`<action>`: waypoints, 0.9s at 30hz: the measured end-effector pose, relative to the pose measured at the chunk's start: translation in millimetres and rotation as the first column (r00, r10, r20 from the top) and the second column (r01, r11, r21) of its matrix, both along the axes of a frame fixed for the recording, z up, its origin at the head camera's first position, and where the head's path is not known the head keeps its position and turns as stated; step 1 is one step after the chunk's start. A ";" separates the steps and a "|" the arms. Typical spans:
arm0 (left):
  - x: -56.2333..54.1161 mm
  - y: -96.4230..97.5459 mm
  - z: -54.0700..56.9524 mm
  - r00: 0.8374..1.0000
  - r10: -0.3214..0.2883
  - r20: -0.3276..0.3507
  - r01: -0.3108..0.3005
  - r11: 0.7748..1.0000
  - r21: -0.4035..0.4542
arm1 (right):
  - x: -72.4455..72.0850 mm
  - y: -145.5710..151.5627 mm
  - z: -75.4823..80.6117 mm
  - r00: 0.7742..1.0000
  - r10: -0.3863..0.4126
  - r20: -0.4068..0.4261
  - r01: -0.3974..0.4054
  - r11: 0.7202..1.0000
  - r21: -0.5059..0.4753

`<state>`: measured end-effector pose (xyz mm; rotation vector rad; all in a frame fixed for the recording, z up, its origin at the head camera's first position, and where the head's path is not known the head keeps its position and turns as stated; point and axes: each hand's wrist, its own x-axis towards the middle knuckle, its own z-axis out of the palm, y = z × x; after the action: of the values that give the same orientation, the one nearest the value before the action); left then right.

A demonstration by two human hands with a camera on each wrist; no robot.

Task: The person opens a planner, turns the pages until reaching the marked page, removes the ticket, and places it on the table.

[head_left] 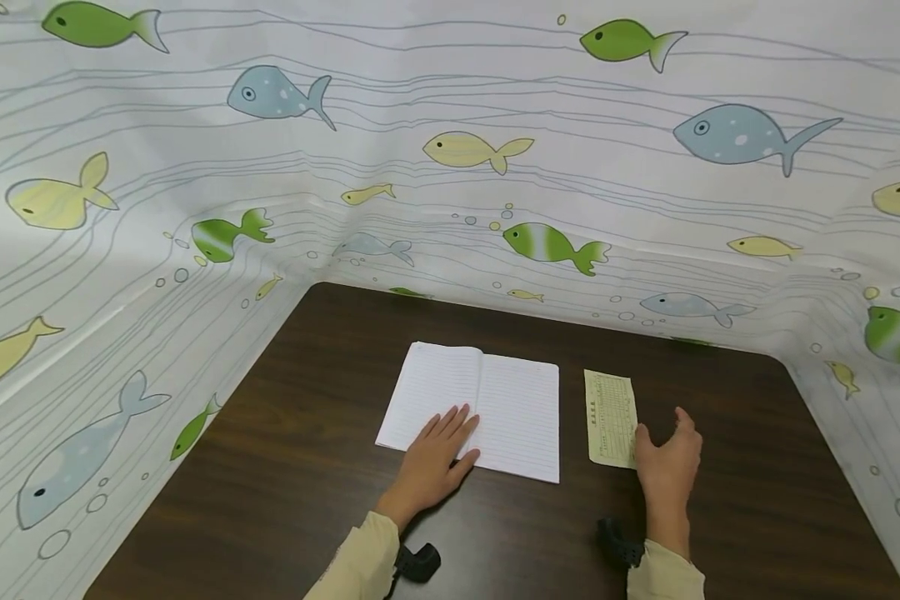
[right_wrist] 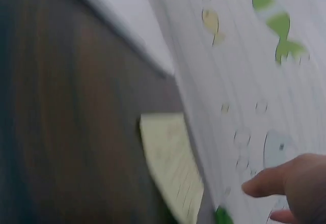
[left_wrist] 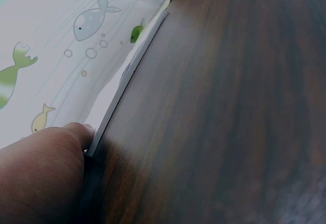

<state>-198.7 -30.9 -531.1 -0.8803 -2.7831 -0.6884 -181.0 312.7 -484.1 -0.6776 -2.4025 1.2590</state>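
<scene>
An open lined notebook (head_left: 520, 408) lies on the dark wooden table, both of its visible pages blank apart from the ruling. My left hand (head_left: 431, 462) rests flat over the lower part of the left page and the fold, fingers straight. To the notebook's right is a yellowish-green printed paper slip (head_left: 611, 417) with a table of lines. My right hand (head_left: 667, 458) is beside the slip's lower right edge, thumb and fingers spread apart with nothing between them. In the right wrist view, the slip (right_wrist: 170, 163) looks slightly curved, and the right hand (right_wrist: 295, 183) appears apart from it.
White sheeting printed with fish (head_left: 465, 150) rises around the back and both sides of the table (head_left: 307, 400). Dark wrist bands with cameras (head_left: 418, 563) sit at both sleeve cuffs.
</scene>
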 end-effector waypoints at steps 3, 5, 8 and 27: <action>-0.2 -0.4 0.0 1.000 0.005 0.004 -0.005 1.000 -0.002 | -3.9 -18.0 6.0 0.995 0.099 -0.022 -0.098 0.994 0.042; -0.1 -0.5 0.3 1.000 0.006 0.002 -0.006 1.000 -0.005 | -6.7 -33.1 9.1 0.975 0.220 -0.023 -0.218 0.973 0.073; 0.5 -0.6 1.3 1.000 0.000 0.009 0.000 1.000 0.000 | -9.0 -57.5 11.0 0.903 0.428 0.040 -0.429 0.894 0.127; -3.9 -67.6 72.4 0.752 0.329 0.571 -0.582 0.739 0.340 | -4.9 -95.7 10.4 0.782 0.601 0.165 -0.619 0.779 0.099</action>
<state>-202.6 -98.5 -458.8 0.1457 -2.7703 -1.5954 -185.9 216.9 -473.7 0.1107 -2.9137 1.2573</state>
